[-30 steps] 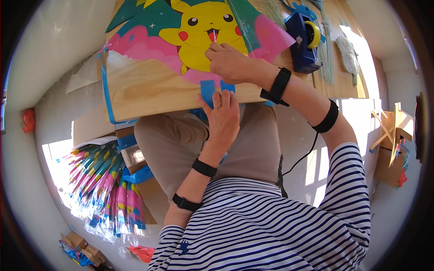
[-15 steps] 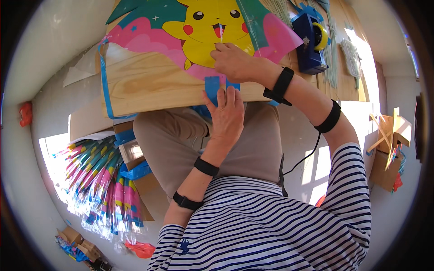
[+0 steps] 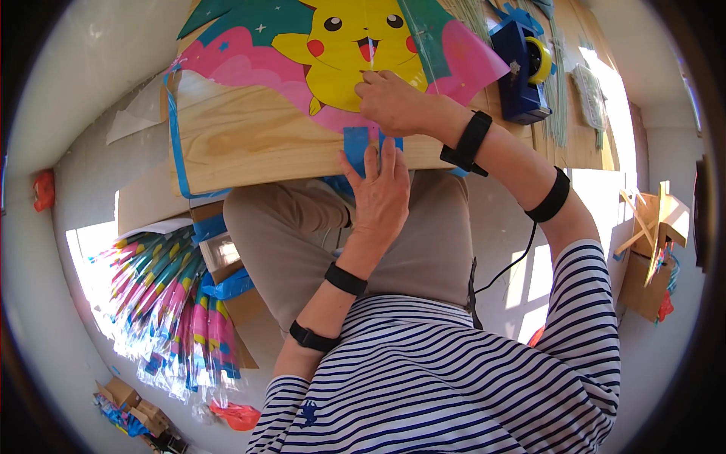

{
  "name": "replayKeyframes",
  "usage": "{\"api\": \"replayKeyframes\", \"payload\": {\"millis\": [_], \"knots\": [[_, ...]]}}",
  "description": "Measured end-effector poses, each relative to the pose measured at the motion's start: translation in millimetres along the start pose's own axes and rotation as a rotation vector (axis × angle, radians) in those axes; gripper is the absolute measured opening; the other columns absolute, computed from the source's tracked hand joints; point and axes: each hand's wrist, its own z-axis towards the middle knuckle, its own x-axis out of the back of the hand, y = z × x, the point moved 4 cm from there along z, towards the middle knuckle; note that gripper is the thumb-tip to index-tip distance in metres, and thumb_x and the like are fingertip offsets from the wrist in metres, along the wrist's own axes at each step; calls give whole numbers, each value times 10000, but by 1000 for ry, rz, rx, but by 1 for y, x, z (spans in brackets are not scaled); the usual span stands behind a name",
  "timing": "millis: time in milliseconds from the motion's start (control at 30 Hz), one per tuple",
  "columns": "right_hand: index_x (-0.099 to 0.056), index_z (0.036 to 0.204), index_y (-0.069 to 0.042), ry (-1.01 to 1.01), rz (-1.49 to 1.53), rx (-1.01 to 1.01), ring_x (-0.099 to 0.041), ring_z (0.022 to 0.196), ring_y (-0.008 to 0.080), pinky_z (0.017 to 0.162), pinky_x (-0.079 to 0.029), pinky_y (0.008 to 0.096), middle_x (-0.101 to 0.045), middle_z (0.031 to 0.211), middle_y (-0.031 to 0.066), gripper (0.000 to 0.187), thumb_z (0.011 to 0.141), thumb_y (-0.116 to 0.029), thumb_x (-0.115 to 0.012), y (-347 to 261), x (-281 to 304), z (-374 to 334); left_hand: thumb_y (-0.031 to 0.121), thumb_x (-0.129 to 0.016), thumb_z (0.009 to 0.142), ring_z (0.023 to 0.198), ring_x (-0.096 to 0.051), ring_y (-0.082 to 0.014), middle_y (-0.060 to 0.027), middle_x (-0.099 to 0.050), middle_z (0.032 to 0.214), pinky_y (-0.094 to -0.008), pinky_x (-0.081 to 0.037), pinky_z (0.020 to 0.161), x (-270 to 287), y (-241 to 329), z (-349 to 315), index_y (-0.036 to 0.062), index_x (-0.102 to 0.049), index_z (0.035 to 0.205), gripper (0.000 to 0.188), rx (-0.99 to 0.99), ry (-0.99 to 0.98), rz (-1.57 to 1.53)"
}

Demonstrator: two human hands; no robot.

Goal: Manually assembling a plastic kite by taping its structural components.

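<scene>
A colourful kite sheet [image 3: 249, 64] with a yellow cartoon figure on pink and green lies flat on the wooden table. My right hand [image 3: 393, 102] is over the figure's belly, thumb and fingers pinched at the lower end of a thin white strip [image 3: 370, 51] that runs up the sheet's middle. What else those fingertips hold is hidden. Two blue strips [image 3: 355, 142] hang from the sheet's lower edge toward me. My left hand [image 3: 378, 200] rests with its fingers stretched out at the table's near edge, fingertips on the blue strips.
A blue tape dispenser [image 3: 520, 83] with a yellow-cored roll stands right of the sheet, beside bundles of thin sticks [image 3: 557, 106]. Blue ribbon [image 3: 175, 144] edges the table [image 3: 249, 144] at left. Rolled kites in clear sleeves [image 3: 162, 303] are heaped at lower left. A wooden frame and boxes [image 3: 646, 265] stand at right.
My left hand's fingers have shifted slightly apart on the blue strips. My right hand stays pinched at almost the same spot.
</scene>
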Motion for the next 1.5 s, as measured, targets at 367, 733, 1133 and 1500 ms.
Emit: {"api": "replayKeyframes", "payload": {"millis": [367,733,1133,1500], "knots": [[-758,842,-23,-3,-30,-4,-570,1096,316,906,-477,444,-642,990,130,157,716,-51,-670,1,-3,3,81,-720,730,1206,-462,-329,-134,-482,1355,-746,-240,1060,1,-1,0,-4,-619,1225,513,-20,-3,12],[-743,781,-62,-101,74,-274,-678,861,346,706,-524,480,-696,841,135,123,704,-137,-685,17,6,6,105,-728,738,1231,-461,-332,-154,-496,1340,-741,-229,1072,4,1,2,-4,-622,1225,510,-38,-9,37],[-688,798,-30,409,312,-450,-663,823,354,710,-518,441,-652,807,147,134,721,-139,-701,32,15,-26,136,-720,752,1245,-451,-332,-142,-488,1352,-741,-235,1070,1,1,1,18,-631,1224,494,-43,-20,87],[-687,781,-29,326,514,-525,-667,788,369,673,-515,464,-692,804,169,154,714,-161,-733,11,-35,-43,123,-700,766,1269,-431,-344,-153,-477,1364,-760,-225,1054,1,1,1,-1,-619,1225,482,-56,-19,62]]}}
